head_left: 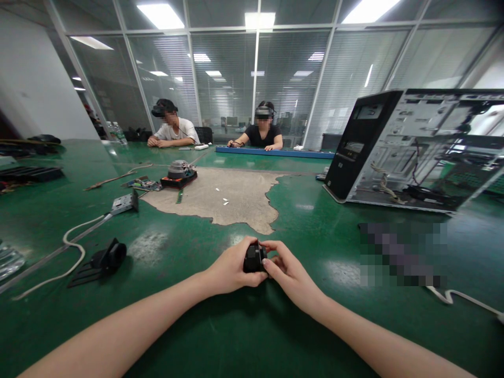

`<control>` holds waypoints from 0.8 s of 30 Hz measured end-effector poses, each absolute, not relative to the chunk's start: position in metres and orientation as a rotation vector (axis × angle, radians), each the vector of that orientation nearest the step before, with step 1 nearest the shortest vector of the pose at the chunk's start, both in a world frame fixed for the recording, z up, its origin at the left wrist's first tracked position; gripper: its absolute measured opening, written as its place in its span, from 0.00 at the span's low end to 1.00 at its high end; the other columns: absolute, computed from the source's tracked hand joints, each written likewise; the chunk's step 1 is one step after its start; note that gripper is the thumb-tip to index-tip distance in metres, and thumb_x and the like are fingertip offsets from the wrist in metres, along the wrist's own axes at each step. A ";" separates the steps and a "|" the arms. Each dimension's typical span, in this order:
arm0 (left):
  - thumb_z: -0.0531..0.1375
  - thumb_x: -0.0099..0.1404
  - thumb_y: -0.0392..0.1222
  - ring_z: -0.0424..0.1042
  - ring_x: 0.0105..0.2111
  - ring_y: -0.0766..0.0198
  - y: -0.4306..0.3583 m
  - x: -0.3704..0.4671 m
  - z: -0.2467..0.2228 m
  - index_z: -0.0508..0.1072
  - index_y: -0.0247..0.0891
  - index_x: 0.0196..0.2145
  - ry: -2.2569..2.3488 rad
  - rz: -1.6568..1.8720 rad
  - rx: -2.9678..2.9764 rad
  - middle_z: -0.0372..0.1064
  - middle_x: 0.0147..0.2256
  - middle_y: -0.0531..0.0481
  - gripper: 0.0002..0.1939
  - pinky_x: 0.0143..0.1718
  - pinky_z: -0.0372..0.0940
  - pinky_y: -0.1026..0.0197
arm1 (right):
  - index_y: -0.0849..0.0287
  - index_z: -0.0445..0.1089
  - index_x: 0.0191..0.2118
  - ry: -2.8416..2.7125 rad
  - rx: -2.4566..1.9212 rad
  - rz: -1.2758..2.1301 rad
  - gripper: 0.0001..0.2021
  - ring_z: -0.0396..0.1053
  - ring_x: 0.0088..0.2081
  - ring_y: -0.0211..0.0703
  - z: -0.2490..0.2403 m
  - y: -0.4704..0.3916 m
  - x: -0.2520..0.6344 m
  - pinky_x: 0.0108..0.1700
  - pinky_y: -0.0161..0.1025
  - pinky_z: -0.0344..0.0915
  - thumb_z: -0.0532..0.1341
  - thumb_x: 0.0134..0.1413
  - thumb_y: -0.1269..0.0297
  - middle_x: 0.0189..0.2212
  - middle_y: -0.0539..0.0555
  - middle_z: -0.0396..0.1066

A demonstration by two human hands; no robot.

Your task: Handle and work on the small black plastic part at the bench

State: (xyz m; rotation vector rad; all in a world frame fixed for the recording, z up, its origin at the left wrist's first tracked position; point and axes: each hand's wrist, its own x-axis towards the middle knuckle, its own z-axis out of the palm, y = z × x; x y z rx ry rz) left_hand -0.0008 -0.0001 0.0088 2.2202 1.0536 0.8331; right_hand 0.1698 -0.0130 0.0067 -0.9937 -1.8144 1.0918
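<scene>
Low over the front middle of the table, my left hand is closed around a small black boxy part. Its thumb lies along the top side and the fingers wrap underneath. My right hand pinches the right side of the same part with thumb and fingertips. Most of the part is covered by the fingers, so I cannot tell its exact kind. A black plastic duct-like piece with a round opening lies on the table to the left of my left hand.
An opened computer case stands at the right. A blurred long strip with a white cable lies in front of it. Beyond my hands are a bare worn patch, a cooler and a metal box with a cable. Two people sit opposite.
</scene>
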 end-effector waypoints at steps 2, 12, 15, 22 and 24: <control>0.60 0.51 0.42 0.65 0.34 0.60 0.000 -0.001 0.008 0.56 0.39 0.46 1.040 0.842 2.214 0.63 0.37 0.50 0.25 0.35 0.61 0.61 | 0.55 0.57 0.47 -1.823 -0.971 1.063 0.14 0.65 0.34 0.39 0.008 -0.013 0.170 0.37 0.39 0.64 0.53 0.53 0.67 0.40 0.54 0.61; 0.60 0.51 0.42 0.65 0.34 0.60 0.000 -0.001 0.010 0.56 0.38 0.46 1.064 0.821 2.204 0.64 0.37 0.49 0.25 0.35 0.61 0.60 | 0.55 0.58 0.45 -1.801 -0.943 1.032 0.12 0.65 0.39 0.40 0.006 -0.014 0.170 0.38 0.38 0.65 0.53 0.53 0.67 0.40 0.53 0.61; 0.59 0.51 0.41 0.65 0.34 0.60 -0.001 -0.001 0.011 0.56 0.38 0.45 1.058 0.831 2.204 0.63 0.36 0.50 0.24 0.35 0.60 0.61 | 0.55 0.56 0.48 -1.803 -0.986 1.073 0.15 0.66 0.34 0.38 0.006 -0.013 0.170 0.37 0.39 0.65 0.53 0.53 0.67 0.40 0.53 0.62; 0.60 0.51 0.42 0.65 0.34 0.60 0.000 0.000 0.010 0.56 0.38 0.45 1.036 0.839 2.217 0.63 0.36 0.50 0.24 0.35 0.60 0.61 | 0.55 0.63 0.39 -1.814 -0.892 0.936 0.07 0.63 0.43 0.42 0.007 -0.015 0.173 0.40 0.38 0.64 0.54 0.53 0.66 0.39 0.53 0.60; 0.60 0.51 0.42 0.65 0.34 0.60 0.000 0.000 0.010 0.56 0.38 0.45 1.050 0.829 2.218 0.63 0.36 0.50 0.25 0.35 0.60 0.60 | 0.55 0.62 0.39 -1.802 -0.902 0.941 0.06 0.64 0.41 0.42 0.005 -0.014 0.173 0.40 0.38 0.64 0.54 0.53 0.66 0.39 0.53 0.61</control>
